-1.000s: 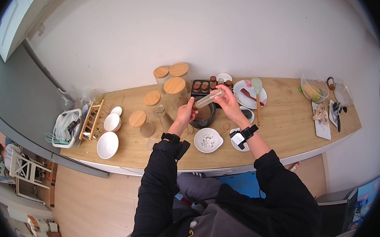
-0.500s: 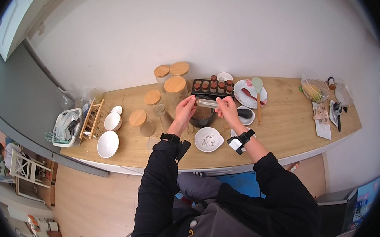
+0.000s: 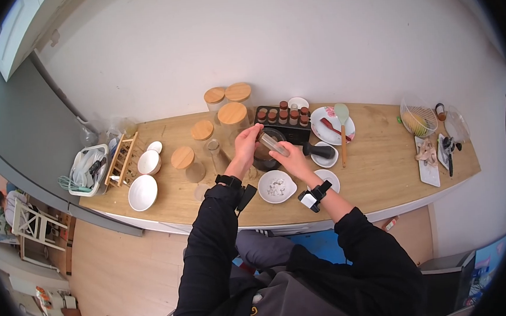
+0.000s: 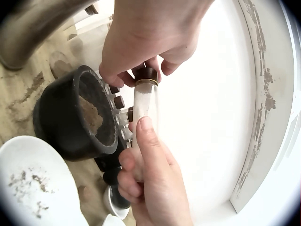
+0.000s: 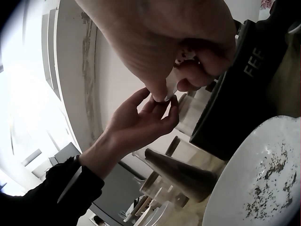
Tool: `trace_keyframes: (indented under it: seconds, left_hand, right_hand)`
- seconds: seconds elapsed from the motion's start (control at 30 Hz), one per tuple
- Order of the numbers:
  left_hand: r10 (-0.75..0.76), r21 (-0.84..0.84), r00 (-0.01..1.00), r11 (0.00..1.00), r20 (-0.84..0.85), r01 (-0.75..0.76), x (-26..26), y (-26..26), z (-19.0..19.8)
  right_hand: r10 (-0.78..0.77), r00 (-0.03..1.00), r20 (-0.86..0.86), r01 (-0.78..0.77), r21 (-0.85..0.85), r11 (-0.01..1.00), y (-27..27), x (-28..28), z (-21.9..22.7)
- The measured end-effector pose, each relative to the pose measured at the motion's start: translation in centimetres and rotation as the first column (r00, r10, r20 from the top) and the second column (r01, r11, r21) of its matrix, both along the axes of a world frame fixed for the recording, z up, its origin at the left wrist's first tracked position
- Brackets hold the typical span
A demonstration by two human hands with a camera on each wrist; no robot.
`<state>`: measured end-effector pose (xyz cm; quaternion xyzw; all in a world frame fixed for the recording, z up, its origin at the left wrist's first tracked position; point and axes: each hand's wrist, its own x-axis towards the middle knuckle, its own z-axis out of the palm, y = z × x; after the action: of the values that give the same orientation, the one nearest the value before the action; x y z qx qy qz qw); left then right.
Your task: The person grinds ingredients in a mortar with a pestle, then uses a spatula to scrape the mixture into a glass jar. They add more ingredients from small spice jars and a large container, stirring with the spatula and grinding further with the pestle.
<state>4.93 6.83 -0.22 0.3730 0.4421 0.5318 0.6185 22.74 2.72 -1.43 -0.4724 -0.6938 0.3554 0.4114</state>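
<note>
My left hand (image 3: 244, 148) pinches the brown cap (image 4: 146, 74) at one end of a clear glass tube-shaped bottle (image 3: 274, 145). Round the bottle's other end curl the fingers of my right hand (image 3: 291, 161), its thumb along the glass. A little pale residue clings inside near the cap. Beneath both hands stands a black round tub (image 4: 56, 127) with brown powder (image 4: 90, 115) in it. Closer to me is a white bowl (image 3: 266, 196) with dark specks inside. In the right wrist view, my right hand hides most of the bottle.
Behind the tub is a black rack (image 3: 298, 134) of small brown-capped jars. A dark-handled tool (image 3: 319, 150) rests on a white dish to the right, near a floral plate (image 3: 320, 118). Wooden-lidded jars (image 3: 203, 130) and a brown-filled bottle (image 3: 217, 154) stand left.
My right hand has come down and toward me, swinging its end of the bottle from raised, through nearly level, to tilted toward me. The left hand stays close to its earlier place.
</note>
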Motion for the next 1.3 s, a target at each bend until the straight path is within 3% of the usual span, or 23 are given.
trace_keyframes:
  seconds: [0.07,0.17,0.23,0.27,0.33,0.37,0.47,0.57,0.67,0.77,0.87,0.97,1.07,1.1,1.17,1.27,1.3]
  left_hand:
    - [0.030,0.009,0.990,1.000,-0.136,-0.029,0.6,-0.2,0.3]
    - [0.115,0.124,0.992,0.985,0.056,-0.121,1.2,0.0,-0.2]
    - [0.122,0.033,0.975,0.991,0.186,-0.130,1.2,0.1,0.0]
    - [0.129,-0.014,0.960,0.992,0.250,-0.129,1.3,0.2,0.2]
    - [0.110,-0.070,0.994,0.992,0.008,-0.109,1.6,-0.5,2.2]
    - [0.092,-0.097,0.989,0.990,-0.113,-0.103,1.8,-0.8,3.0]
    - [0.148,0.036,0.946,0.989,-0.290,-0.144,2.0,-0.2,1.7]
    - [0.079,0.125,0.997,0.989,-0.015,-0.077,1.5,0.9,0.5]
    - [0.143,-0.069,0.953,0.984,-0.266,-0.167,1.7,-0.1,2.8]
    - [-0.046,-0.042,0.721,0.999,-0.692,0.024,0.0,0.8,2.9]
    - [0.057,0.179,0.712,0.979,-0.700,0.098,0.1,0.3,2.8]
    - [0.045,0.486,0.943,0.865,-0.328,0.128,0.6,1.0,0.7]
    - [-0.009,0.254,0.895,0.958,-0.445,0.136,0.4,0.9,2.1]
    - [-0.005,0.198,0.735,0.962,-0.678,0.189,0.5,0.9,3.0]
    - [-0.010,0.054,0.259,0.969,-0.966,0.240,0.7,0.8,4.7]
    - [0.007,0.147,0.439,0.947,-0.899,0.286,0.8,-0.3,5.4]
    - [0.005,0.237,0.646,0.932,-0.763,0.273,0.8,-0.1,4.6]
  right_hand:
    - [0.002,0.999,-0.054,-0.003,-0.017,1.000,-0.2,-0.3,-0.2]
    - [0.013,0.987,-0.160,-0.039,-0.155,0.987,-0.1,-0.5,-0.8]
    - [0.002,0.968,-0.253,-0.069,-0.259,0.963,-0.6,-0.6,-0.2]
    - [0.012,0.969,-0.247,-0.062,-0.196,0.979,-0.5,-0.7,-0.7]
    - [0.028,0.972,-0.234,-0.046,-0.069,0.997,-0.1,-1.0,-1.8]
    - [0.025,0.972,-0.232,-0.046,-0.087,0.995,0.0,-0.9,-1.9]
    - [0.022,0.978,-0.205,-0.043,-0.098,0.994,-0.1,-0.7,-1.5]
    - [0.016,0.987,-0.163,-0.023,-0.043,0.999,-0.3,-0.6,-1.5]
    - [-0.012,0.990,-0.139,0.007,-0.037,0.999,-0.6,-0.5,-0.9]
    - [-0.030,0.997,-0.065,0.027,-0.044,0.999,-0.8,0.0,-0.1]
    - [-0.046,0.998,-0.031,0.045,-0.050,0.998,-0.7,0.6,-0.2]
    - [-0.071,0.997,-0.038,0.069,-0.043,0.997,-0.8,0.9,-0.1]
    - [-0.060,0.997,-0.049,0.058,-0.034,0.998,-0.9,0.9,0.0]
    - [-0.058,0.997,-0.040,0.057,-0.027,0.998,-1.0,0.8,0.2]
    - [-0.062,0.998,-0.033,0.061,-0.030,0.998,-1.2,0.7,0.3]
    - [-0.077,0.995,-0.064,0.075,-0.034,0.997,-0.8,0.7,-0.3]
    - [-0.084,0.992,-0.095,0.082,-0.022,0.996,-0.4,0.8,-1.1]
